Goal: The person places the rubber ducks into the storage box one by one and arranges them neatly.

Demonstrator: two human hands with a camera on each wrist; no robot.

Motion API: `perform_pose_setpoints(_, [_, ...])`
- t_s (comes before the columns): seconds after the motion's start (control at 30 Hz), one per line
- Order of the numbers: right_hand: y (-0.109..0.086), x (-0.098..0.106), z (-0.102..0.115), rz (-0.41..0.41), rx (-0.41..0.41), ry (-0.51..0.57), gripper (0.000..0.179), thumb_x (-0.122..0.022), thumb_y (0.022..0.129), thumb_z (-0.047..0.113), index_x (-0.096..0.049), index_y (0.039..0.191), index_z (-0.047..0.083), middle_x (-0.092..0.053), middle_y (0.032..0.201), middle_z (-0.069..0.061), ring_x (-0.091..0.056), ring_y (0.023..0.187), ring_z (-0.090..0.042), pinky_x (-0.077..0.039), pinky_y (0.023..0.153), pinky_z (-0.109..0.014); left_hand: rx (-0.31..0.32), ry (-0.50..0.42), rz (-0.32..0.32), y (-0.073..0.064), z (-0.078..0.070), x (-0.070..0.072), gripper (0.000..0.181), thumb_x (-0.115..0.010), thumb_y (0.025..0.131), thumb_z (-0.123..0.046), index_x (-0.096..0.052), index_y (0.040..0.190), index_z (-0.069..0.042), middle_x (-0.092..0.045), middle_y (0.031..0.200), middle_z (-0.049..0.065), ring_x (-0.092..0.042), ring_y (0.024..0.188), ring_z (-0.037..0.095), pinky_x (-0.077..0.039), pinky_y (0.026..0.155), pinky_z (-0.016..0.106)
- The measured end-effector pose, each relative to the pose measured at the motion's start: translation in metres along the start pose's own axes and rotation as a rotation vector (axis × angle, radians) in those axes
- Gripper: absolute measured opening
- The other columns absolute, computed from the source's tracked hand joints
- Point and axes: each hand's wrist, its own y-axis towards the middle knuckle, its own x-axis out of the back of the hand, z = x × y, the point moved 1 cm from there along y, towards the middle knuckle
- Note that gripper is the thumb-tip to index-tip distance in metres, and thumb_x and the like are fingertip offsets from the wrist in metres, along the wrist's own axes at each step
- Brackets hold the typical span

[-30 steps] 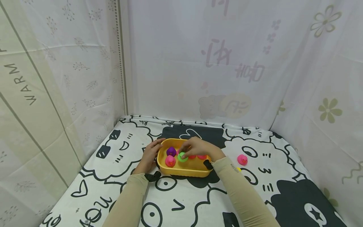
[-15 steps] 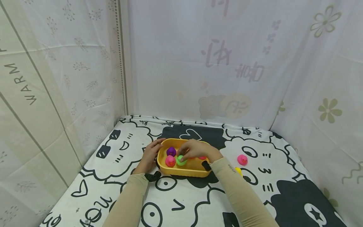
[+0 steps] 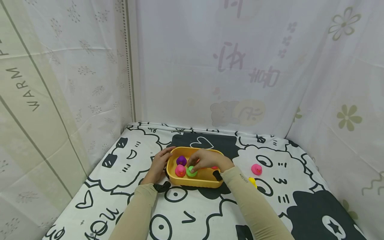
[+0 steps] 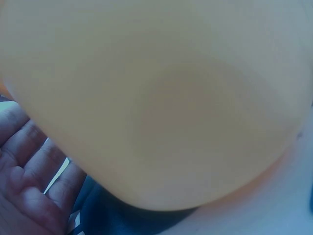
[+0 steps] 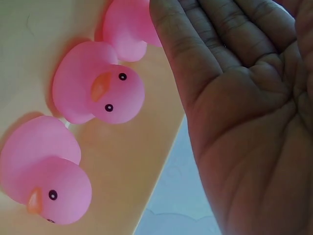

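Note:
My left hand [image 3: 158, 166] rests against the left end of a yellow plastic tray [image 3: 195, 182], its fingers fairly straight along the rim. Inside the tray, my right hand [image 3: 209, 159] pinches a green rubber duck [image 3: 191, 172] between thumb and fingers near the tray floor. Left of it sit a pink rubber duck [image 3: 180, 171] and a purple rubber duck [image 3: 181, 160]. More pink ducks lie under and beside the right hand; the right wrist view shows a pink duck [image 5: 115, 93] close to the palm. The tray wall [image 4: 171, 122] fills most of the left wrist view.
On the patterned black-and-white cloth [image 3: 186, 216], right of the tray, lie a pink duck [image 3: 256, 169] and a yellow duck [image 3: 252, 181], the latter partly hidden by the right sleeve. Fabric curtains [image 3: 195, 66] enclose the back and sides.
My right hand has lowered the green duck a little, toward the tray floor and slightly left. More of the yellow duck shows beside the sleeve. The left hand has stayed in place.

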Motion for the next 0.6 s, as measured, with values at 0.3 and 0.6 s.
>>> perform_pose_setpoints(0.3, [0.0001,-0.0033,0.001,0.025,-0.008,0.034,0.027,-0.081,0.085,0.015,-0.076,0.111,0.01,-0.072,0.103,0.008,-0.065,0.096,-0.01,-0.055,0.086,-0.024,-0.001,-0.009,0.012,0.0,-0.0001,-0.0004,0.038,-0.055,0.102,-0.023,-0.06,0.139,-0.016,-0.053,0.146,0.008,-0.054,0.13,0.029,-0.049,0.103,0.037])
perform_pose_setpoints(0.6, [0.0005,-0.0037,-0.0008,0.016,-0.017,0.016,0.026,-0.082,0.085,0.018,-0.077,0.109,0.013,-0.072,0.102,0.011,-0.065,0.096,-0.009,-0.055,0.086,-0.024,-0.001,-0.012,-0.007,-0.0004,0.0009,-0.0007,0.037,-0.054,0.102,-0.023,-0.061,0.137,-0.017,-0.055,0.143,0.007,-0.056,0.128,0.027,-0.05,0.102,0.036])
